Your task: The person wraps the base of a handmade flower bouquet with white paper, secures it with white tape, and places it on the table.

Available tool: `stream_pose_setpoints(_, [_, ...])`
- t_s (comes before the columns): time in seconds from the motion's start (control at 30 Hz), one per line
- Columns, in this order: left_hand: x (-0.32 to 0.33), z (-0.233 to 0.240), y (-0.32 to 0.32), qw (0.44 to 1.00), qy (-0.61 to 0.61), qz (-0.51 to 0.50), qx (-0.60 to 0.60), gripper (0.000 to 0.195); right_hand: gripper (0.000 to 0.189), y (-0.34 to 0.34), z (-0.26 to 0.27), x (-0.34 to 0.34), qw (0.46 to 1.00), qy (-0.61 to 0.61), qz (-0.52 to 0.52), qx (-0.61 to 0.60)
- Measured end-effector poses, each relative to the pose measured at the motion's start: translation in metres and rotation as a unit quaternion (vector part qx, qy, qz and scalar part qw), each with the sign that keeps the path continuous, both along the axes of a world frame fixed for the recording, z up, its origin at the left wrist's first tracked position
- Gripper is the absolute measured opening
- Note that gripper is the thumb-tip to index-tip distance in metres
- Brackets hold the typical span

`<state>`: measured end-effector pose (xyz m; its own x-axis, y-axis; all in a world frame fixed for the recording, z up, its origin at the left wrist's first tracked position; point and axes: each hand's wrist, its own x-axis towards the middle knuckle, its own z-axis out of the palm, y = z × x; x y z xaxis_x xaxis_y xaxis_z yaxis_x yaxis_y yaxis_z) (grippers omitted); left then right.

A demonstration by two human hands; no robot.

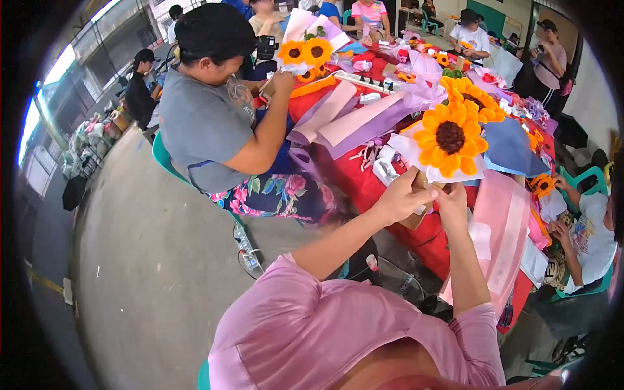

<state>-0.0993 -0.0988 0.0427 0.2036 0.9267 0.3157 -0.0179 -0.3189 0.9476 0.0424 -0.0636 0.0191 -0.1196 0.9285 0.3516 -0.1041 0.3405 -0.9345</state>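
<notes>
Both of my hands meet below an orange artificial sunflower (449,136) with a dark brown centre and fuzzy petals. White wrapping paper (404,146) spreads out under its head. My left hand (402,197) pinches the gathered base of the paper from the left. From the other side, my right hand (452,204) grips the same base, the thumbs almost touching. Brown paper or cardboard (414,219) shows below my left fingers; whether it belongs to the flower I cannot tell. A second orange sunflower (473,100) stands just behind the held one, partly covered by it.
A red-covered table (341,168) carries rolled pink and lilac wrapping sheets (360,119), blue paper (512,148), long pink wrap (502,234) and a power strip (365,82). On my left sits a co-worker (209,122) holding sunflowers (306,51). Another power strip (247,248) lies on the floor.
</notes>
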Motion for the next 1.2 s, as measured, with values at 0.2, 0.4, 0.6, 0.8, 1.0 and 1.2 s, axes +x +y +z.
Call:
stream_pose_setpoints(0.2, [-0.008, 0.006, -0.006, 0.996, 0.074, 0.031, 0.041, 0.057, 0.045, 0.006, 0.0, -0.001, 0.999, 0.012, 0.016, -0.026])
stream_pose_setpoints(0.4, [-0.007, -0.02, 0.003, 0.986, 0.089, 0.097, 0.1, 0.061, 0.046, 0.008, 0.0, 0.003, 0.998, 0.02, 0.024, -0.052])
stream_pose_setpoints(0.6, [0.0, -0.014, 0.002, 0.996, 0.045, 0.049, 0.054, 0.063, 0.047, 0.01, -0.001, 0.004, 0.998, 0.023, 0.023, -0.053])
stream_pose_setpoints(0.8, [0.006, -0.01, -0.001, 0.994, 0.076, 0.053, 0.049, 0.069, 0.047, 0.009, 0.001, 0.004, 0.996, 0.056, 0.043, -0.063])
stream_pose_setpoints(1.0, [0.012, -0.013, -0.002, 0.995, 0.09, 0.027, 0.023, 0.073, 0.047, 0.01, -0.006, 0.017, 0.995, 0.048, 0.027, -0.082])
stream_pose_setpoints(1.2, [0.012, -0.007, 0.0, 0.994, 0.106, 0.018, 0.033, 0.071, 0.045, 0.009, -0.003, 0.016, 0.997, 0.064, 0.016, -0.045])
